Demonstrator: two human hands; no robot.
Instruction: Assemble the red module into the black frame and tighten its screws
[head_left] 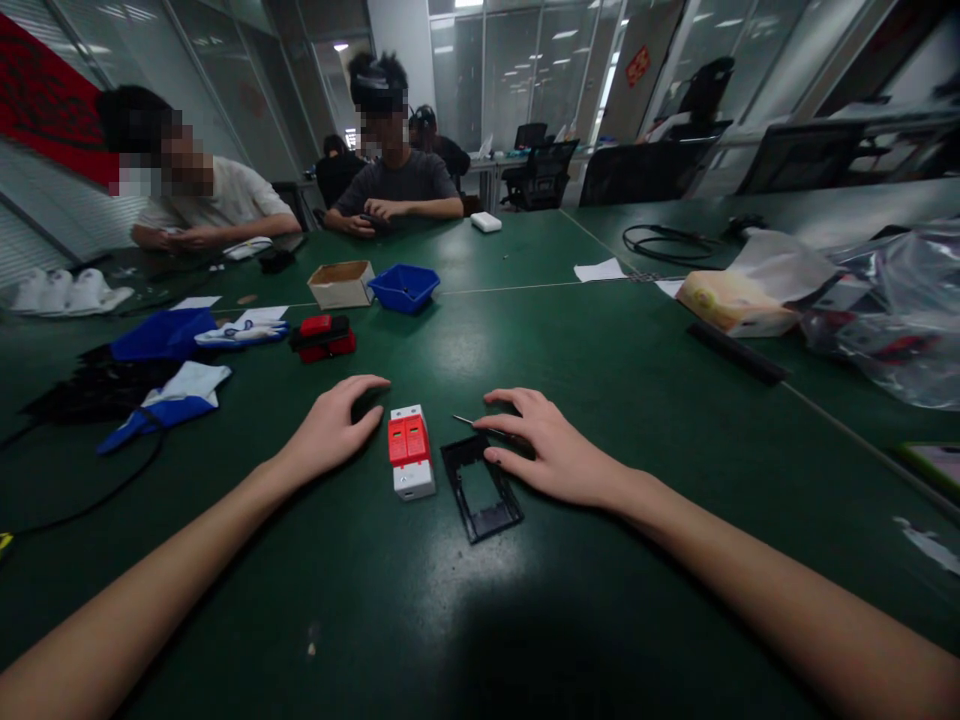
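A small red and white device (410, 452) lies on the green table (570, 340) between my hands. Right of it lies a black rectangular frame (481, 488). My left hand (334, 428) rests palm down just left of the device, fingers curved over something dark on the table that I cannot make out. My right hand (547, 447) lies palm down on a thin tool with a metal tip (472, 424), its fingers spread and touching the frame's far corner.
Further back sit a red and black device (324, 337), a cardboard box (341, 284) and a blue tray (404, 287). Blue and white gloves (176, 398) and black cables lie at the left. Plastic bags (892, 310) crowd the right. Two people sit across the table.
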